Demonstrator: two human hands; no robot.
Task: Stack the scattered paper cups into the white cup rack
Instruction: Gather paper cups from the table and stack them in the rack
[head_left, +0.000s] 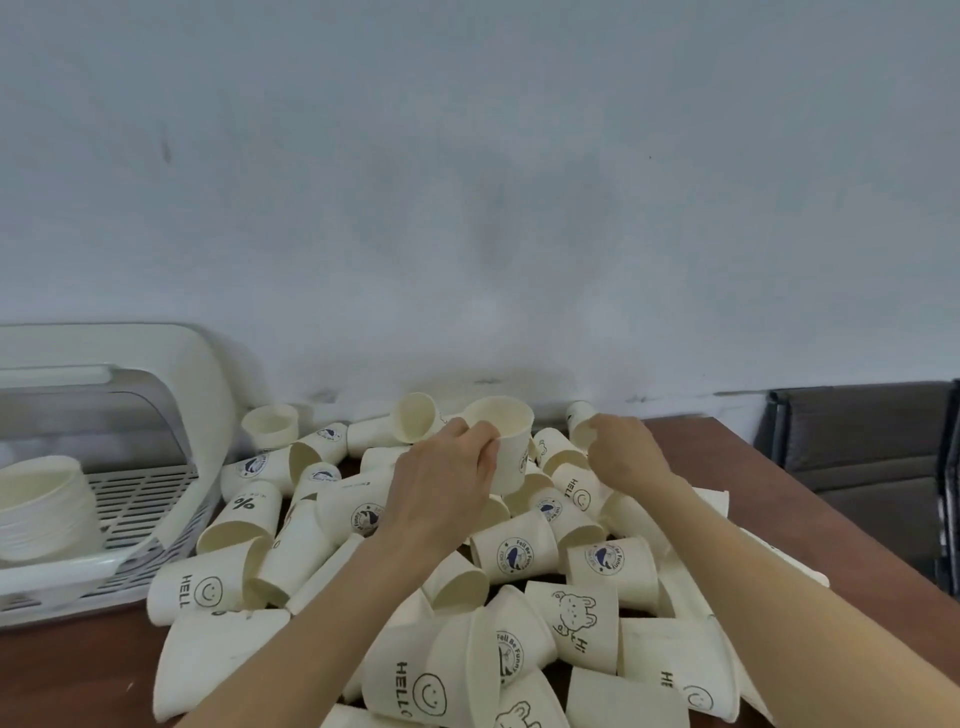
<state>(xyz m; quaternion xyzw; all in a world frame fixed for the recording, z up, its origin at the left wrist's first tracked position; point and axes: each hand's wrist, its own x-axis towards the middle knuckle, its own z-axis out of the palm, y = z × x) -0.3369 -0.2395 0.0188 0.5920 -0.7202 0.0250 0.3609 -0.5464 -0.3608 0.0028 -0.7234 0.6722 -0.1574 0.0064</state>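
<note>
A heap of cream paper cups (514, 551) with printed logos lies scattered over the brown table (769, 483). My left hand (441, 478) grips an upright cup (511, 441) near the back of the heap, thumb and fingers curled round its side. My right hand (621, 452) reaches to the far right of the heap and holds a cup lying on its side (581, 422) by its rim. The white cup rack (150, 499) stands at the left with a nested stack of cups (44, 506) inside it.
A pale wall rises directly behind the table. The rack's curved white lid (187, 374) arches over its slatted floor. A dark grey chair or sofa (857, 441) sits beyond the table's right edge. Bare wood shows at the front left and far right.
</note>
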